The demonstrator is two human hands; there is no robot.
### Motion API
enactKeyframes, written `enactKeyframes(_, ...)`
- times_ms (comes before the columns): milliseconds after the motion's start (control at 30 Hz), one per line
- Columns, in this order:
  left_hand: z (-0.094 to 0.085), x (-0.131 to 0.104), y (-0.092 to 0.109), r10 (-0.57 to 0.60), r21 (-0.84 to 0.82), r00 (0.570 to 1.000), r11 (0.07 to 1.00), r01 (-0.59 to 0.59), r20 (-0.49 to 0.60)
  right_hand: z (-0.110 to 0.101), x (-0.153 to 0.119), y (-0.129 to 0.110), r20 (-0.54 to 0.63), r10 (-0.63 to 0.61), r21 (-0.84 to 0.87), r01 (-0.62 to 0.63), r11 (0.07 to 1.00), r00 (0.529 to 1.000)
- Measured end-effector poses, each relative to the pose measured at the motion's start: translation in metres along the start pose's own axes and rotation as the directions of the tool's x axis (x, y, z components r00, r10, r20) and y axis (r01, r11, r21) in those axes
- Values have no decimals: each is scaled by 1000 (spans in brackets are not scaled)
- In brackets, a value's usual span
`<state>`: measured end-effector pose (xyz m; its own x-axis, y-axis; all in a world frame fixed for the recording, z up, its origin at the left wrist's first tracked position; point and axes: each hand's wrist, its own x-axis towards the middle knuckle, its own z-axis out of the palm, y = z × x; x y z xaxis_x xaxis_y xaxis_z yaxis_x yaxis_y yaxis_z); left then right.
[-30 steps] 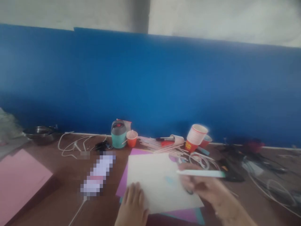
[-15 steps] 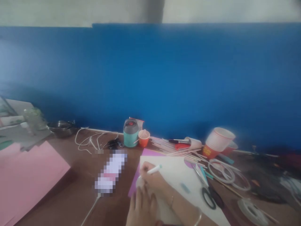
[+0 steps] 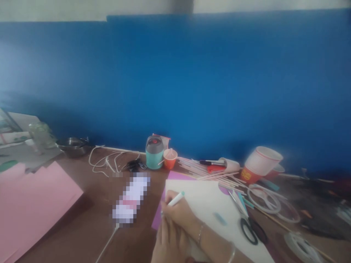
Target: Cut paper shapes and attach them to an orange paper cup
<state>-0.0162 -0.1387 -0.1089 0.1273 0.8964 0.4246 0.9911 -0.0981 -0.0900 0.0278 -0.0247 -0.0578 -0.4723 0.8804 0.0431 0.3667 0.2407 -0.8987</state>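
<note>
The right hand, earlier over the sheet's right side with the white pen lying sideways, is now at the white sheet's far left, pen slanted, close against the left hand. The scissors, mostly hidden before, show.

Bit of a jumble by the blue wall
Metal pan at left, then a loopy white cable, teal-and-grey jar right beside an orange-red cup, paper-cup stack further right.

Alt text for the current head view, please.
The right hand holds a white pen at the left edge of a white sheet, with the left hand close by. Scissors lie across the sheet's right edge; thin sticks and stacked cups are behind.
</note>
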Motion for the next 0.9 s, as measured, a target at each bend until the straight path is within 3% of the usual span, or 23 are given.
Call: enactKeyframes(900,-4,0,-1,11,-13,1000,1000,-11,15,4,0,3,-53,-47,-36,45,998,998)
